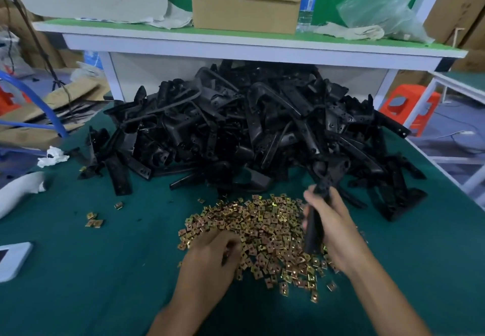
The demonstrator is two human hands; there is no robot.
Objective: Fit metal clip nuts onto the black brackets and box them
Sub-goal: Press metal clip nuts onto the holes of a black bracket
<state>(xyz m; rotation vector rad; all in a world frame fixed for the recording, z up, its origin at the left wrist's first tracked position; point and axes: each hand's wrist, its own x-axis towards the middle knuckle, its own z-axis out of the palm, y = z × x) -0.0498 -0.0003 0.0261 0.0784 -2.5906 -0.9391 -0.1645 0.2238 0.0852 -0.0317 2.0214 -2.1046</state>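
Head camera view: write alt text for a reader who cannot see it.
A person's right hand grips a black bracket over a pile of gold clip nuts on a green table, while the left hand curls its fingers into the pile. A heap of black brackets lies behind.

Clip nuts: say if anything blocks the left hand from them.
Nothing visible does. The left hand rests on the clip nuts, fingers curled into the pile's left edge; the right hand holds a black bracket farther right.

Soft light comes from overhead; my left hand (210, 254) throws only a faint shadow. The frame bows at its edges (the shelf (236, 48) at top curves), and detail looks slightly smeared.
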